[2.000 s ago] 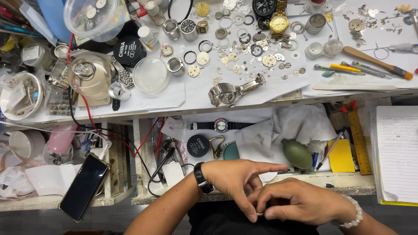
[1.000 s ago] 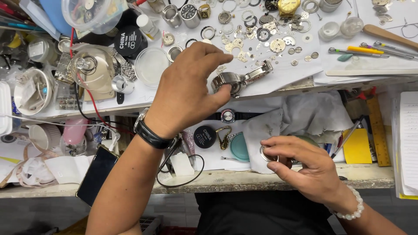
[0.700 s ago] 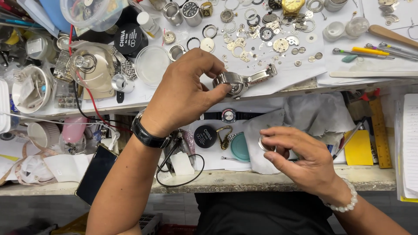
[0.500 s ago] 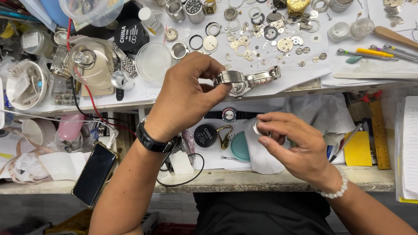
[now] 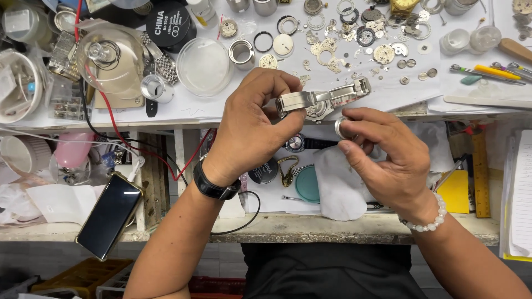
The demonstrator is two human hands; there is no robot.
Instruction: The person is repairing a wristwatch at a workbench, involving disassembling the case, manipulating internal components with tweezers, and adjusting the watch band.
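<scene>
Both hands were raised above the bench edge: a small silver ring (image 5: 342, 127) was pinched by the right hand (image 5: 388, 160), a steel watch (image 5: 324, 101) gripped by the left hand (image 5: 252, 130). Beyond, loose watch parts (image 5: 354, 33) were scattered over the white worktop (image 5: 233, 102).

Left hand (image 5: 252, 130), right hand (image 5: 382, 155): pinching grips.

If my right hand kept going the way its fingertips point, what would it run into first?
The right hand points up and left, pinching a small metal ring. Straight ahead, it would most likely first meet the steel watch held in the left hand, though depth is unclear from above.
</scene>
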